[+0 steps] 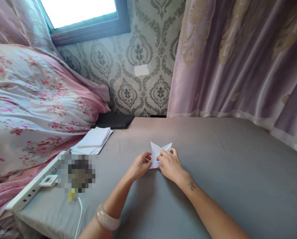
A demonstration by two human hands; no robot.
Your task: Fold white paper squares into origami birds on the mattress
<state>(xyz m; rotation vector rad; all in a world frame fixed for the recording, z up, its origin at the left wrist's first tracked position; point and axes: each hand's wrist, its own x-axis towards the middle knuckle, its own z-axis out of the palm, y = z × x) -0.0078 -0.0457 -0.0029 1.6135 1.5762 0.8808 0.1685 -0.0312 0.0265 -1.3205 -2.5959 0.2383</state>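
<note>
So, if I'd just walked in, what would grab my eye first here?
Probably the folded white paper near the middle, its two points sticking up beyond the right hand, with the left hand at its left edge. Next would come the flowered cloth heaped along the left and the shiny curtain at upper right.

Pretty sure this is somebody's home, could well be a bedroom tbh. You've got flowery pink-and-white fabric (39,106) heaped on the left, shiny mauve curtains (213,73) with gold patterns on the right, and fancy damask wallpaper (101,61) around a window (83,13). Plus a household-type power strip (29,192) along the grey surface (225,172).
</note>
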